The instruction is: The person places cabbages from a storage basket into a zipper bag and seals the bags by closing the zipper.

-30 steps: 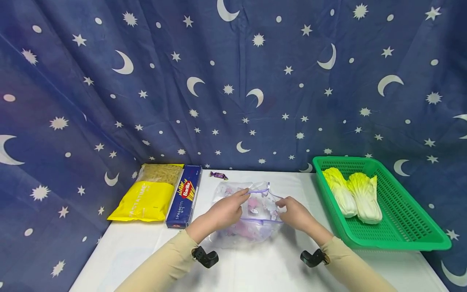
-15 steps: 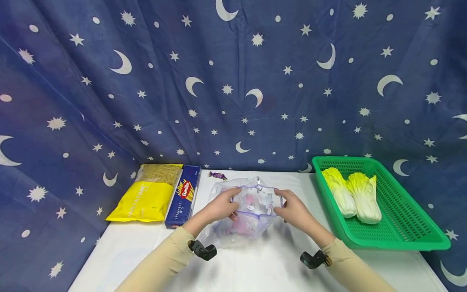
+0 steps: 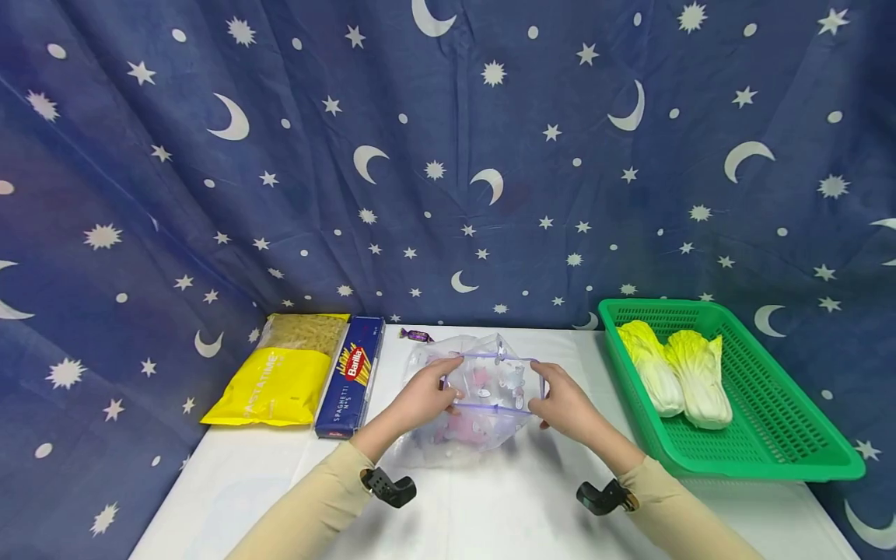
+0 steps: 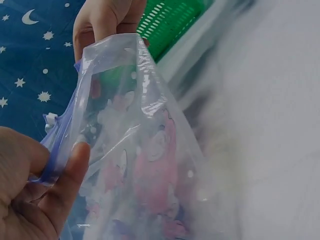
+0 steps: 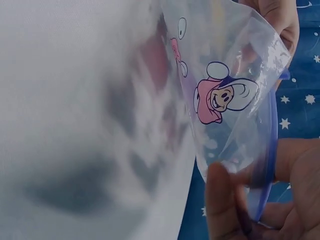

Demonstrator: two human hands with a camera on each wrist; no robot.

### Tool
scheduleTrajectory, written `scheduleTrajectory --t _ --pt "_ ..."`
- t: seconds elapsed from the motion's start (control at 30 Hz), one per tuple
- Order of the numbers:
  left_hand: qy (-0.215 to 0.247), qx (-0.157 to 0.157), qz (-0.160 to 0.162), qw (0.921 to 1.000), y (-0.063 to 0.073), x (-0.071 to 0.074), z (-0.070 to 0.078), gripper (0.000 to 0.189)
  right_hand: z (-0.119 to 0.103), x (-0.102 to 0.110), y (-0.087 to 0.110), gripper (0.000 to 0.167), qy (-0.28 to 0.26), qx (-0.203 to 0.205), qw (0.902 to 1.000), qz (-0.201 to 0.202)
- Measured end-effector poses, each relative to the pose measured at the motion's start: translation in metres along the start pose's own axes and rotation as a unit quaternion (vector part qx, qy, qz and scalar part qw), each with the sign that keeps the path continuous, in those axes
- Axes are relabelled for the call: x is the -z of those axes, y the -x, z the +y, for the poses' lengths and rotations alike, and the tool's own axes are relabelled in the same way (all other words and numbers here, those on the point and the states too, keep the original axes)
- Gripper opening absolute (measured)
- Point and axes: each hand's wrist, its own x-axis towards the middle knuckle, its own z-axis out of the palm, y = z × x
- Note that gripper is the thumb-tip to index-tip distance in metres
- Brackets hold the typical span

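Observation:
A clear plastic zip bag (image 3: 458,439) with pink cartoon prints and a purple zip lies in front of the person, its mouth spread wide and raised. At the left end of the mouth, my left hand (image 3: 427,389) grips the zip edge between thumb and fingers. My right hand (image 3: 565,400) holds the opposite end the same way. Close up in the left wrist view, the purple zip strip (image 4: 62,145) runs between the two hands. A cartoon face (image 5: 220,97) shows on the film in the right wrist view. Inside the bag, only printed film shows.
To the left lie a yellow pasta bag (image 3: 280,385) and a blue spaghetti box (image 3: 350,381). Behind the zip bag is a purple wrapped candy (image 3: 416,335). A green basket (image 3: 770,470) with two napa cabbages (image 3: 696,381) stands right. A starry curtain (image 3: 420,194) hangs behind the white table.
The bag's mouth has been pulled from a loose, uneven shape into a wide rectangle. The left hand has shifted slightly left, and the right hand has risen a little with the edge.

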Motion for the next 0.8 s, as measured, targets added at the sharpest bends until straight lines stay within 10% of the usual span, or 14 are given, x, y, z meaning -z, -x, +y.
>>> scheduleTrajectory --t 0.3,0.8 --pt "0.118 0.007 0.075 0.9902 0.005 -0.007 -0.013 0.052 -0.001 0.001 0.003 0.067 -0.002 0.02 0.9996 0.019" --pt "0.177 0.032 0.053 0.9823 0.002 -0.015 -0.021 0.054 0.006 -0.002 0.004 0.064 -0.048 0.003 0.9981 0.04"
